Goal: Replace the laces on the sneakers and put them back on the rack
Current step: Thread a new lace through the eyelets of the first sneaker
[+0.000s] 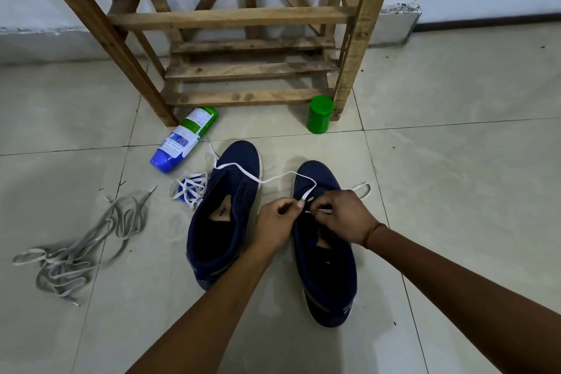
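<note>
Two navy sneakers stand side by side on the tiled floor, toes toward the rack: the left sneaker (226,215) has no lace, the right sneaker (326,264) is under my hands. A white lace (243,168) runs from the right sneaker's eyelets across the left sneaker's toe. My left hand (274,223) pinches this lace at the right sneaker's tongue. My right hand (343,215) pinches the lace's other end just beside it, with a loop trailing to the right. The wooden rack (243,18) stands behind with bare slats.
A heap of grey old laces (76,249) lies at the left. A bundled white lace (189,188) rests by the left sneaker. A blue-and-green spray can (183,140) lies on its side, and a green jar (320,114) stands by the rack's right leg.
</note>
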